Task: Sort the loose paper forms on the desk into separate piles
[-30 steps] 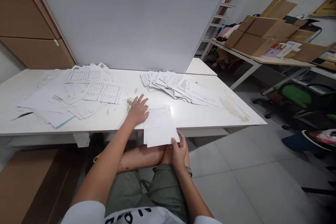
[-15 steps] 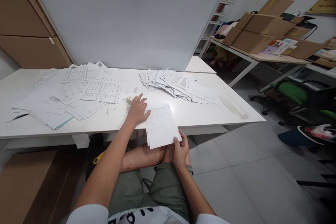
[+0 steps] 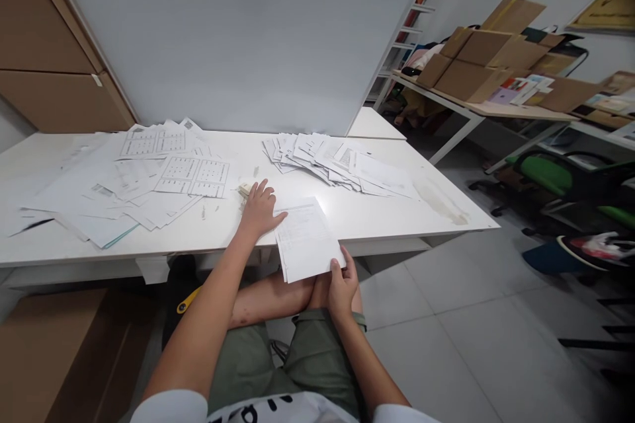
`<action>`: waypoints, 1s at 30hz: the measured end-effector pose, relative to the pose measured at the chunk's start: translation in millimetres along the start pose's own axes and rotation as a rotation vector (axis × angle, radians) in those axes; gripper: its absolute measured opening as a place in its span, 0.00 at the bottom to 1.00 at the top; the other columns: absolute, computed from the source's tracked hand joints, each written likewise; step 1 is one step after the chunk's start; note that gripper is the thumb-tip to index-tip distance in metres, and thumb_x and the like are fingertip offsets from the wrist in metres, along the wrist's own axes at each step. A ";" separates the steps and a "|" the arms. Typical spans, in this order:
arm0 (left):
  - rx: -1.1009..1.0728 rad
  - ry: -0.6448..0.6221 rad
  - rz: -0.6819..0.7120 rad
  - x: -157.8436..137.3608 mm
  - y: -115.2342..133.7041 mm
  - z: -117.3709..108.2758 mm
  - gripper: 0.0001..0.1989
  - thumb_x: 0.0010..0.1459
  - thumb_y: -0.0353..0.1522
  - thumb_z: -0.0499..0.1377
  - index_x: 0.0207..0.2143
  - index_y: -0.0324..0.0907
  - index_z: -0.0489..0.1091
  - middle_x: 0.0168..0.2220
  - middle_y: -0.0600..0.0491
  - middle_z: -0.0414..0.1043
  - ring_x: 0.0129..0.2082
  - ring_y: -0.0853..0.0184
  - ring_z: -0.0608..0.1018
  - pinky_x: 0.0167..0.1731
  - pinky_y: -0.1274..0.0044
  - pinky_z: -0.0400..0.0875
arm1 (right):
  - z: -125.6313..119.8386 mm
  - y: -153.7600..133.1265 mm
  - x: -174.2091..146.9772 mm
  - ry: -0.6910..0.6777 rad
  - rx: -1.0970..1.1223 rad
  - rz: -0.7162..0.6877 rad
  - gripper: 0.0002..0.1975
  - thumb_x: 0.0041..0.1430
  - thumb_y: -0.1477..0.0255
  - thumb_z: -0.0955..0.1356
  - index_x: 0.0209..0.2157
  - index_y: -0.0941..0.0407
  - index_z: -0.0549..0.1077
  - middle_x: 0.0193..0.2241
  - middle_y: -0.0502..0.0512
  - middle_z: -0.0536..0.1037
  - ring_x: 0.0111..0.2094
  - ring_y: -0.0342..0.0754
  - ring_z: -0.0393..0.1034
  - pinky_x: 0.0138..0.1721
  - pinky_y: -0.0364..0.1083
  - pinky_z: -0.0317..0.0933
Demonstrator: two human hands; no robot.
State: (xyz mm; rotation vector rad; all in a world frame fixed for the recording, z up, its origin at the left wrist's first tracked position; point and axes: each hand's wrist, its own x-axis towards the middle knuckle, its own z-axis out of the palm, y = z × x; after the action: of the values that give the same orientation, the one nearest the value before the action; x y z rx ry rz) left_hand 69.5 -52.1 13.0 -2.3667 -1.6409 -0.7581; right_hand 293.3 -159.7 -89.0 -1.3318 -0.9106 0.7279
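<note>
A few printed paper sheets [image 3: 307,238] stick out over the table's front edge above my lap. My right hand [image 3: 343,283] pinches their near right corner, thumb on top and fingers underneath. At the upper left of the sheets is my left hand [image 3: 258,210], its fingers stretched out and apart, with the thumb tip at the paper's edge. A small cream-coloured block [image 3: 244,190] lies partly hidden beside the left fingers; its kind I cannot make out. Farther back on the table, a fanned pile of folded papers [image 3: 322,157] lies to the right.
On the left of the white table [image 3: 446,225] spreads a loose heap of printed sheets [image 3: 124,175], with a dark pen-like thing [image 3: 37,225] at its edge. A whiteboard [image 3: 238,39] stands behind. Cardboard boxes [image 3: 44,102] are at left, a cardboard box [image 3: 59,337] below.
The sheets in my right hand have shifted slightly and their edges look more even. Both hands stay in nearly the same place. The view has turned a little.
</note>
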 end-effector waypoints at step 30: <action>0.020 -0.003 -0.003 -1.9 -3.2 1.2 0.12 0.56 0.38 0.55 0.37 0.41 0.73 0.45 0.43 0.71 0.61 0.50 0.60 0.64 0.57 0.49 | 0.1 -20.7 5.3 -0.183 0.344 0.290 0.26 0.53 0.55 0.67 0.50 0.53 0.69 0.44 0.56 0.76 0.41 0.50 0.71 0.39 0.48 0.66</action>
State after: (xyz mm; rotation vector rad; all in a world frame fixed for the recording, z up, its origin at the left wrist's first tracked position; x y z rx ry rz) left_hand 66.5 -52.0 10.6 -2.3535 -1.6461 -0.7348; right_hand 294.5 -157.5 -67.7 -1.1114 -0.7004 1.1914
